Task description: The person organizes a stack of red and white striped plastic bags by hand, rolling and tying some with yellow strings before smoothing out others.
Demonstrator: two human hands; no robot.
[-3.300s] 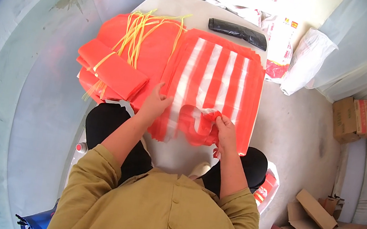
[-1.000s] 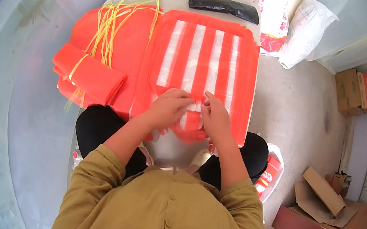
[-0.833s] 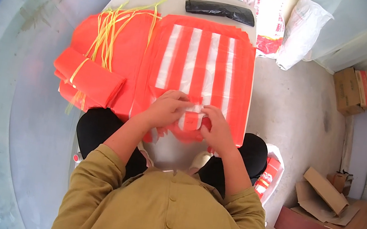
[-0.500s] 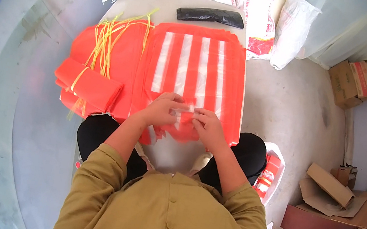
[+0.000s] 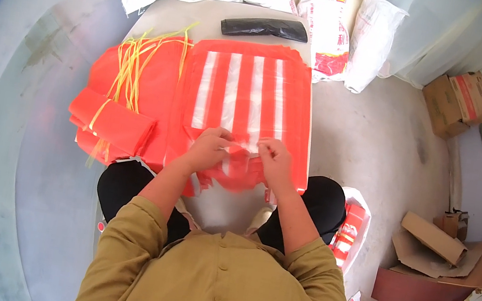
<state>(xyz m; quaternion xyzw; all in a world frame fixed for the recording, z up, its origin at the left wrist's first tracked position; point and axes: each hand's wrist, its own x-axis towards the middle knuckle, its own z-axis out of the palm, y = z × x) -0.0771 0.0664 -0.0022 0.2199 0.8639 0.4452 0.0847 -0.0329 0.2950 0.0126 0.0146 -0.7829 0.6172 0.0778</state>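
On the table [image 5: 181, 12], a flat stack of thin plastic bags [image 5: 241, 91] is laid, striped red and clear. At its near edge, filmy loose plastic, blurred, is pinched by the fingers of the left hand [image 5: 210, 148] and right hand [image 5: 276, 160]. Alongside, a matte red stack [image 5: 160, 84] is topped by stringy yellow ribbons [image 5: 134, 61] and a folded, banded red bundle [image 5: 126, 126]. Beyond: a crinkled black plastic roll [image 5: 265, 28].

Bright, soft light nearly bleaches a white sack [image 5: 329, 29]; fisheye bends the dark-rimmed edges; red plastic [image 5: 234, 174] seems motion-blurred.
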